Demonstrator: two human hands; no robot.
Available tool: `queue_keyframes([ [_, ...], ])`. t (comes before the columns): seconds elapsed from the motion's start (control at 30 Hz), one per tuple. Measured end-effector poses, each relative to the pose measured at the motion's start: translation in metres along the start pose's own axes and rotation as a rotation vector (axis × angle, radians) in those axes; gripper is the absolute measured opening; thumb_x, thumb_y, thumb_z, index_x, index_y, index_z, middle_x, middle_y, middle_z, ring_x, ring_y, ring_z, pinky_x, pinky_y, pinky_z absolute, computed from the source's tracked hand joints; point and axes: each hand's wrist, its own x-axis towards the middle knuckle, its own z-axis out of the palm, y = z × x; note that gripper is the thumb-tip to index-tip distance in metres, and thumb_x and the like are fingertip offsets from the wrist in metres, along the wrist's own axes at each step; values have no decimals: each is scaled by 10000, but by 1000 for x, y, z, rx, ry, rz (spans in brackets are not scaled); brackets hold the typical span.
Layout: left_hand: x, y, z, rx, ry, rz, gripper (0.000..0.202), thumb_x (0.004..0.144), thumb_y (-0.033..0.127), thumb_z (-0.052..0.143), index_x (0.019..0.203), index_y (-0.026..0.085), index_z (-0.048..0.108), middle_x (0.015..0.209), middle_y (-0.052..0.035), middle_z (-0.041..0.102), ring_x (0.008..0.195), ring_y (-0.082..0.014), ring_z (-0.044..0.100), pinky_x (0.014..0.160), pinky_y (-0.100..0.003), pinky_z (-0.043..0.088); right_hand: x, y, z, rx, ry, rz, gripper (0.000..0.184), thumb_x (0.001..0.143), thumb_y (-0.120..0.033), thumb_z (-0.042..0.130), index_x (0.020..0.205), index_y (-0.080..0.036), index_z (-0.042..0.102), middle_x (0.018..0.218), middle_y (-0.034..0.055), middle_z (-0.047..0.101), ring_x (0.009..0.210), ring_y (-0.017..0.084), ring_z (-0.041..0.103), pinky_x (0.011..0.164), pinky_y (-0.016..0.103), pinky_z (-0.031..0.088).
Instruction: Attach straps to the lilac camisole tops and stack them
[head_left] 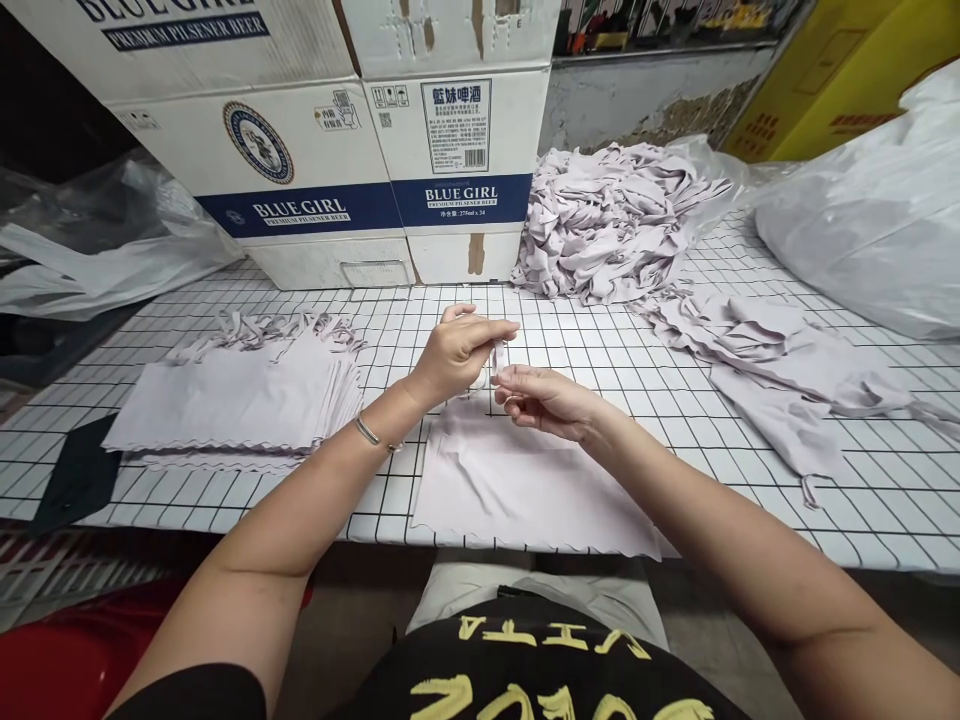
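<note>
A pale lilac fabric piece [525,480] lies flat at the table's front edge, its lower edge wavy and a few creases on its left part. Just above its far end, both hands meet at a narrow fabric strap [499,357] of the same colour. My left hand [461,355] is closed around the strap's upper part, with the fingers pointing right. My right hand [547,398] pinches the strap lower down between thumb and forefinger, its other fingers curled. Part of the strap is hidden behind the fingers.
A neat stack of lilac pieces [225,395] with straps lies left. Loose pieces [780,350] spread to the right, before a large crumpled heap [615,220]. White beer cartons [322,150] stand behind my hands. A white plastic bag [877,220] bulges at far right.
</note>
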Motion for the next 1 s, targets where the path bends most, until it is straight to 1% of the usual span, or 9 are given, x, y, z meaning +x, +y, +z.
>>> queue_keyframes([
  [0.17, -3, -1, 0, -43, -1, -82, 318, 876, 66, 494, 1067, 230, 688, 929, -27, 768, 902, -155, 709, 1012, -419, 378, 6, 10, -5, -132, 7, -104, 328, 628, -309, 855, 737, -142, 594, 659, -16, 580, 538, 51, 469, 451, 175, 327],
  [0.33, -4, -3, 2, -62, -74, -133, 348, 847, 49, 520, 1088, 240, 682, 938, -12, 768, 933, -156, 699, 1019, -410, 373, 6, -6, -13, -269, -72, -159, 381, 593, -264, 869, 891, -164, 653, 750, -26, 589, 584, 58, 472, 508, 210, 355],
  [0.47, -8, 4, 0, -21, -138, -132, 312, 855, 76, 534, 1088, 238, 664, 968, -3, 754, 912, -153, 680, 1014, -405, 363, 9, -17, -15, -382, -72, -168, 268, 641, -293, 845, 690, -132, 636, 667, -24, 549, 549, 51, 435, 492, 223, 334],
  [0.57, -28, 16, -5, 55, -128, -293, 220, 884, 195, 563, 1097, 198, 619, 1052, -58, 707, 964, -185, 632, 911, -373, 410, 10, -11, -18, -335, -21, -118, 276, 644, -295, 845, 675, -141, 618, 645, -10, 569, 555, 68, 470, 474, 222, 336],
  [0.6, -39, 22, -6, 86, -186, -359, 189, 889, 264, 577, 1057, 188, 616, 1049, -71, 691, 962, -201, 615, 881, -373, 412, 10, -7, -21, -292, 0, -98, 281, 643, -296, 846, 674, -143, 612, 652, 0, 584, 566, 75, 487, 473, 220, 345],
  [0.67, -64, 33, -5, 144, -417, -451, 251, 874, 422, 601, 959, 186, 614, 1000, -71, 673, 941, -231, 587, 864, -397, 387, 11, 1, -26, -207, 31, -50, 287, 620, -270, 860, 675, -143, 609, 676, 12, 611, 580, 79, 506, 479, 216, 372],
  [0.77, -95, 46, -1, 244, -685, -502, 380, 820, 544, 634, 945, 186, 607, 975, -78, 665, 969, -279, 554, 881, -438, 326, 14, 12, -31, -131, 55, -9, 285, 585, -217, 873, 684, -139, 618, 694, 7, 622, 570, 68, 500, 489, 210, 402],
  [0.87, -105, 52, 1, 297, -719, -588, 326, 815, 460, 674, 953, 172, 605, 969, -92, 679, 979, -302, 555, 877, -444, 298, 16, 18, -28, -104, 80, -19, 266, 584, -190, 864, 690, -134, 626, 681, 7, 623, 556, 63, 490, 461, 199, 381],
  [1.0, -101, 52, -1, 189, -729, -720, 183, 817, 362, 671, 834, 180, 664, 818, -49, 714, 820, -256, 604, 863, -436, 302, 15, 21, -22, -35, 124, 6, 290, 590, -143, 842, 828, -153, 676, 683, -4, 630, 548, 64, 505, 464, 192, 400],
])
